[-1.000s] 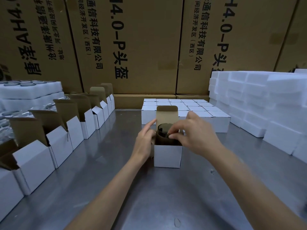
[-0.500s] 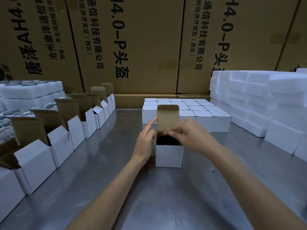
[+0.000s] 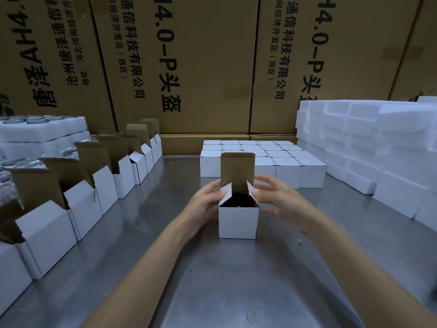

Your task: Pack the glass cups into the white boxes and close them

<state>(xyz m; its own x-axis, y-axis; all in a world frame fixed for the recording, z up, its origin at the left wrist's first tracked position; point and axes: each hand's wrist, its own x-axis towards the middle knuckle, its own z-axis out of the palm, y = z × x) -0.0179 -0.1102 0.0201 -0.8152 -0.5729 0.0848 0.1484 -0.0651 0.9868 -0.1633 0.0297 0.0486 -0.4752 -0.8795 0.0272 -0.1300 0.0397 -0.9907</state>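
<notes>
Printed text: the brown cartons (image 3: 208,67) across the top of the frame carry black sideways print; we read "4.0-P头盔", "通信科技有限公司" and "(西区)".
Work box: a small white box (image 3: 237,221) stands at frame centre on the metal table (image 3: 212,280). Its brown-lined lid flap (image 3: 237,169) points straight up, and its two side flaps are tilted inward.
Box contents: a dark, round shape (image 3: 237,201) shows inside the open top; we cannot resolve it as a glass cup.
Left hand (image 3: 203,204): fingers extended, lying against the left side of the white box, with fingertips at the left side flap.
Right hand (image 3: 281,197): fingers spread and relaxed, just beside the right side flap; motion blur prevents us from confirming contact.
Hand spacing: apart, one on each side of the box.
Closed boxes (image 3: 262,159): a block of shut white boxes sits in rows behind the work box.
Open boxes (image 3: 78,204): a row with raised lids runs along the left edge; we cannot see inside.
Foam trays (image 3: 40,131): upper left, stacked, with dark round rims showing in the top tray.
Foam blocks (image 3: 369,147): a white stack at the right.
</notes>
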